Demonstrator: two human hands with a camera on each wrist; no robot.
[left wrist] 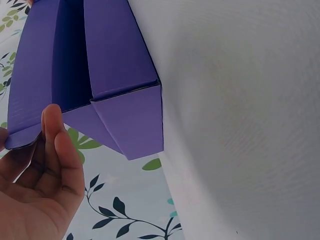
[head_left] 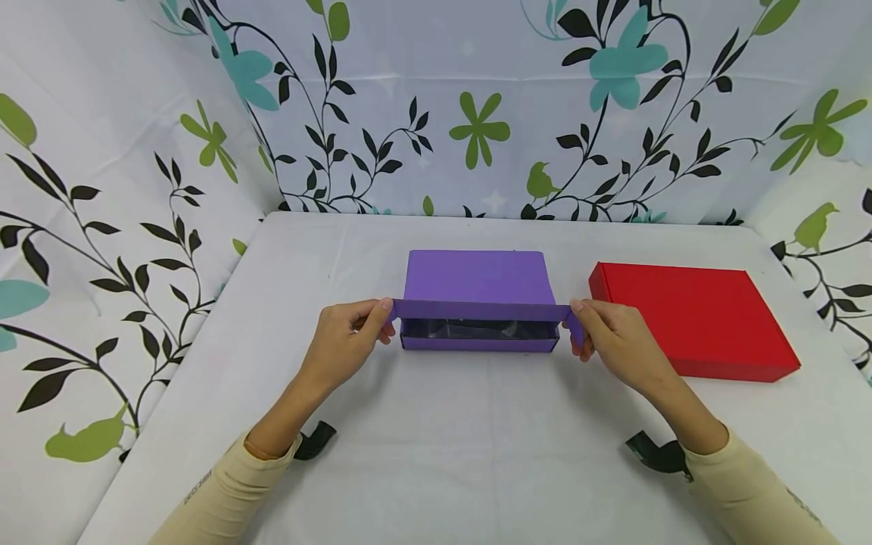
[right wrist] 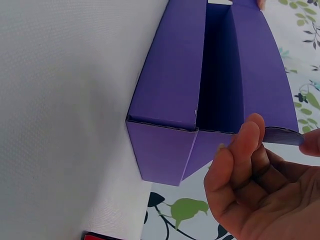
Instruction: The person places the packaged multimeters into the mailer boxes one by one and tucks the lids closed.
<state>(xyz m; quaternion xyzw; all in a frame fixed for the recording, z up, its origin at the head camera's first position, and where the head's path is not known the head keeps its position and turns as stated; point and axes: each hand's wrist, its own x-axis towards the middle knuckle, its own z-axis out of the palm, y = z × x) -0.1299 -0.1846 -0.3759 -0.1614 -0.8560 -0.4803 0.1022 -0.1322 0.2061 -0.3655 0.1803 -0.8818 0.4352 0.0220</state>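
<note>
A purple cardboard box (head_left: pixel 480 277) lies on the white table with its lid partly raised along the near side. Through the gap, something dark and shiny shows inside in the head view. My left hand (head_left: pixel 349 327) pinches the left end of the lid's front flap (head_left: pixel 477 310) between thumb and fingers. At the other end, my right hand (head_left: pixel 611 333) pinches the flap's right side tab (head_left: pixel 575 327). Both wrist views show the purple box's side wall (left wrist: pixel 131 120) and the lid (right wrist: pixel 262 65) standing away from the front wall (right wrist: pixel 172 65).
To the right of the purple box lies a closed red box (head_left: pixel 708 318), close to my right hand. A white cloth covers the table (head_left: pixel 470 439). Behind it hangs a curtain (head_left: pixel 422 68) printed with leaves, flowers and birds.
</note>
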